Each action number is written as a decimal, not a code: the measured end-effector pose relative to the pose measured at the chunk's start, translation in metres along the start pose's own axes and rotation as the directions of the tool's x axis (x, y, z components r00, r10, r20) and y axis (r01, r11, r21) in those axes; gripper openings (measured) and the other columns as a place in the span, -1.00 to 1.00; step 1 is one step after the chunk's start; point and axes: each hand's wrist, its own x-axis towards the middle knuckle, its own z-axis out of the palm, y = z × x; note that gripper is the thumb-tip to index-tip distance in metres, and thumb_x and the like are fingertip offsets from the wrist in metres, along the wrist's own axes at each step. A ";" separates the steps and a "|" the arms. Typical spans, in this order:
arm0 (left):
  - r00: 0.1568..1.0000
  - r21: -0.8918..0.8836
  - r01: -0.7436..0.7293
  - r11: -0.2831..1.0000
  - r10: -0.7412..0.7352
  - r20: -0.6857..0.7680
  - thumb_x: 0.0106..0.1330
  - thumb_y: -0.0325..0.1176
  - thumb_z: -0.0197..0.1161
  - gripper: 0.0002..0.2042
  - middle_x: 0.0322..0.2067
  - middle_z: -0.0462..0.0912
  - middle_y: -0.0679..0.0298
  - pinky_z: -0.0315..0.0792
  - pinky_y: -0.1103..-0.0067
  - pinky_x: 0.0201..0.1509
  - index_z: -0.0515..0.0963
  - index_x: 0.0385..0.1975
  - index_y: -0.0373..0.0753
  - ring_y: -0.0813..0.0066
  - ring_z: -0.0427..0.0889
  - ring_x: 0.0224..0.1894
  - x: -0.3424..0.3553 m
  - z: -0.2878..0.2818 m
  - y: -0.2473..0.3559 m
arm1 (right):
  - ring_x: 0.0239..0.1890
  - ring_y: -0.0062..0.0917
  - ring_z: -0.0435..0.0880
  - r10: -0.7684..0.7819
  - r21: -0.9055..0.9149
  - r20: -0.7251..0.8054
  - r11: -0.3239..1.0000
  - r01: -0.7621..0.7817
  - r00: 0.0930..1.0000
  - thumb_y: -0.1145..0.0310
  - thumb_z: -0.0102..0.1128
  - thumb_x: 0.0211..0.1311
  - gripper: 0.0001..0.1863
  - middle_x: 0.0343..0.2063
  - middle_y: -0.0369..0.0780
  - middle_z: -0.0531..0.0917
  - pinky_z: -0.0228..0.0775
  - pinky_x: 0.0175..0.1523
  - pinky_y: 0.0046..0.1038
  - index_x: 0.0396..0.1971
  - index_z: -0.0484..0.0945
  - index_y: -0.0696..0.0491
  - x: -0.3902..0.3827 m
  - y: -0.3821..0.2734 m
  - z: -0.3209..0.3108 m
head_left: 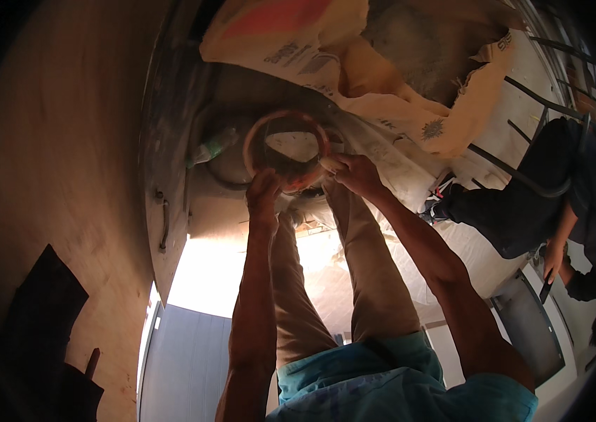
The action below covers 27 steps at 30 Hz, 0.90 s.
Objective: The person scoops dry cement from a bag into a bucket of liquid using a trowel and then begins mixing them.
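A round orange-brown ring point(249, 144) lies ahead of my legs, with a pale oval patch and darker material showing inside it. My left hand point(265, 188) is closed at the ring's lower left edge, seemingly gripping it. My right hand point(354, 172) reaches its right edge, fingers pinched around a small pale thing that I cannot make out. A plastic bottle with a green part point(215, 146) lies just left of the ring, beside dark curved tubing point(222, 179).
A big torn paper sack point(291, 39) lies beyond the ring. At the right, a person in dark clothes point(495, 218) sits by metal-framed chairs point(551, 188), holding a dark handheld object point(546, 285). A wooden panel with a handle point(163, 221) stands at my left.
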 end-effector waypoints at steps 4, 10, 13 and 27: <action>1.000 -0.024 0.021 0.999 -0.021 0.010 0.33 -0.39 0.27 -0.70 -0.10 0.57 0.23 0.49 0.46 0.15 0.51 0.01 -0.33 0.44 0.57 0.02 -0.005 0.007 0.009 | -0.51 -0.61 0.62 0.158 0.405 0.211 0.884 -0.234 0.965 0.49 0.28 0.03 -0.47 -0.55 -0.23 0.67 0.47 -0.35 -0.51 0.11 0.62 0.05 -0.036 -0.004 -0.036; 0.999 0.014 0.045 0.999 -0.045 0.005 0.32 -0.36 0.29 -0.68 -0.12 0.58 0.26 0.48 0.49 0.14 0.51 0.02 -0.31 0.46 0.58 -0.01 0.000 0.007 0.016 | -0.53 -0.76 0.54 0.208 0.613 0.242 0.724 -0.315 0.948 0.57 0.23 0.13 -0.49 -0.49 -0.29 0.67 0.41 -0.42 -0.63 0.16 0.56 0.12 -0.102 -0.043 -0.111; 0.999 0.029 0.038 0.999 -0.038 -0.010 0.36 -0.35 0.28 -0.71 -0.10 0.57 0.24 0.52 0.50 0.12 0.53 0.00 -0.32 0.48 0.58 0.01 0.007 0.000 0.009 | -0.52 -0.77 0.54 0.239 0.743 0.156 0.611 -0.274 0.958 0.57 0.22 0.18 -0.51 -0.43 -0.29 0.69 0.42 -0.41 -0.64 0.17 0.55 0.13 -0.129 -0.039 -0.143; 0.988 0.039 0.097 0.994 -0.092 -0.128 0.39 -0.34 0.24 -0.89 -0.42 0.55 0.40 0.37 0.60 -0.30 0.54 -0.22 -0.20 0.62 0.49 -0.40 -0.001 0.030 0.025 | -0.37 -0.44 0.70 -0.093 -0.148 -0.572 0.989 0.010 0.815 0.25 0.25 0.23 -0.58 -0.36 -0.05 0.72 0.50 -0.18 -0.42 0.06 0.61 0.11 0.043 -0.039 -0.302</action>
